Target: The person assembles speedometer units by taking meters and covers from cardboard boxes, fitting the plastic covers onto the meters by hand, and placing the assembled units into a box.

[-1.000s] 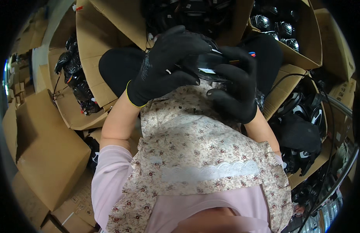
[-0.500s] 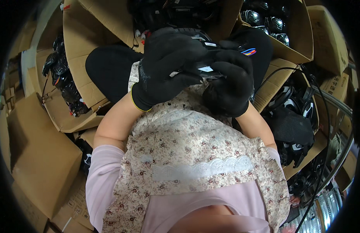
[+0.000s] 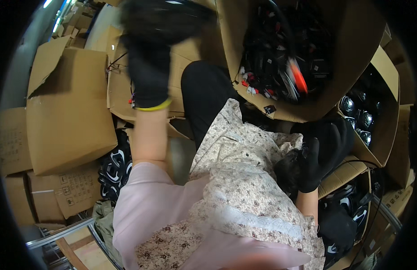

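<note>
My left hand, in a black glove with a yellow cuff edge, is raised at the upper left above the cardboard. Its fingers are closed on a blurred black glossy object; motion hides its kind. My right hand, also in a black glove, is low beside my right knee at the edge of the floral apron. Dark cloth and the dark glove merge there, so its fingers cannot be made out clearly.
A large carton before me holds many black parts with cables and red and white connectors. Right of it, another carton holds wrapped shiny black pieces. A closed brown box stands at left, near black-and-white parts and a metal rail.
My left hand has swung up and left from my lap with a black object, while my right hand has dropped toward my right side. The whole view has turned leftward.
</note>
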A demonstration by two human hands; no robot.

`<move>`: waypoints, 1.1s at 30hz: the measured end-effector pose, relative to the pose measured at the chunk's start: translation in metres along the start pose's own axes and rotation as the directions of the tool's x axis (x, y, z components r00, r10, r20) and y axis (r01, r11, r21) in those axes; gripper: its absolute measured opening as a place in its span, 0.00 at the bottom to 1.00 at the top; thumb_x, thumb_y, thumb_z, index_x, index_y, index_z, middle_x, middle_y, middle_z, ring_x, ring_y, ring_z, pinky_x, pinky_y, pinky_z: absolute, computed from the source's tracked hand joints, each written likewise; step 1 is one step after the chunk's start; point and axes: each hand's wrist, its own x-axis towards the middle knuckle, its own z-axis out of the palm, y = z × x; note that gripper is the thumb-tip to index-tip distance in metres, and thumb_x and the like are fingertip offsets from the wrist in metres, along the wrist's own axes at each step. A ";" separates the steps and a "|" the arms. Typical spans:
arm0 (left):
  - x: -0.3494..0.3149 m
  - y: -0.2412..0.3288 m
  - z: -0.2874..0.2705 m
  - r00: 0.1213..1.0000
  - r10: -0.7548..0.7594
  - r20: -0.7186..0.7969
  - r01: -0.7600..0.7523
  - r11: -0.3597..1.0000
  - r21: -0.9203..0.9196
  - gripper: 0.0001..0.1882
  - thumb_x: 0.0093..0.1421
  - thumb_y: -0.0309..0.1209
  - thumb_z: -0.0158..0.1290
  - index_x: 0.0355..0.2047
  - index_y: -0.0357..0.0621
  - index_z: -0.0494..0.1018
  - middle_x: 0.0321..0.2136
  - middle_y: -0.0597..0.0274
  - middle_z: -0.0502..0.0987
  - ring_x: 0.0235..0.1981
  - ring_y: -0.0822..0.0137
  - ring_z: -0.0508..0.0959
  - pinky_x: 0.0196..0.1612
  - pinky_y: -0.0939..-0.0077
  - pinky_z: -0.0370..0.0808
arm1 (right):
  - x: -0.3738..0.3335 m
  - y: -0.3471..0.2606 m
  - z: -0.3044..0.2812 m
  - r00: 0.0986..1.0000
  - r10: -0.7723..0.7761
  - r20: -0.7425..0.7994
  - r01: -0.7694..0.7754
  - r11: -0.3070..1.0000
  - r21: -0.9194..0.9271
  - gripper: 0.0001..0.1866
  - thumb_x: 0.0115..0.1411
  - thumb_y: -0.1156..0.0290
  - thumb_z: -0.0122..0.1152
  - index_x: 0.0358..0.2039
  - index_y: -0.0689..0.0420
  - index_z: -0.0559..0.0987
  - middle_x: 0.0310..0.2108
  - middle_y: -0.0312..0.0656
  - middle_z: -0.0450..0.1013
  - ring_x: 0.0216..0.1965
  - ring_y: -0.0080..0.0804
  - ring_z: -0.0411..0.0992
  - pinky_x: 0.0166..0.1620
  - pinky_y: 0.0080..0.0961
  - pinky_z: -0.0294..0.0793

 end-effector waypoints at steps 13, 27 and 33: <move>-0.068 0.228 -0.153 0.803 0.488 -0.342 -0.225 0.780 0.584 0.29 0.72 0.49 0.36 0.64 0.46 0.69 0.65 0.50 0.70 0.66 0.47 0.68 0.71 0.42 0.60 | 0.009 -0.003 -0.007 0.988 -0.124 0.088 0.135 0.981 -0.138 0.16 0.66 0.66 0.54 0.48 0.64 0.78 0.52 0.50 0.74 0.56 0.51 0.68 0.62 0.46 0.61; -0.056 0.271 -0.327 0.815 0.379 -0.438 0.273 -0.918 -0.286 0.34 0.59 0.36 0.52 0.68 0.62 0.64 0.68 0.58 0.67 0.68 0.52 0.66 0.70 0.40 0.56 | -0.010 0.020 -0.010 0.933 0.258 0.252 -0.251 0.966 -0.059 0.14 0.67 0.76 0.54 0.52 0.64 0.75 0.58 0.51 0.70 0.60 0.47 0.68 0.63 0.40 0.65; -0.090 0.306 -0.420 0.555 0.229 -0.800 0.107 -0.973 -0.204 0.33 0.54 0.45 0.59 0.63 0.65 0.70 0.64 0.50 0.69 0.65 0.49 0.67 0.67 0.54 0.63 | -0.026 0.017 -0.049 0.681 0.145 0.718 0.025 0.975 -0.220 0.15 0.52 0.75 0.69 0.42 0.58 0.82 0.47 0.47 0.76 0.50 0.53 0.73 0.53 0.43 0.72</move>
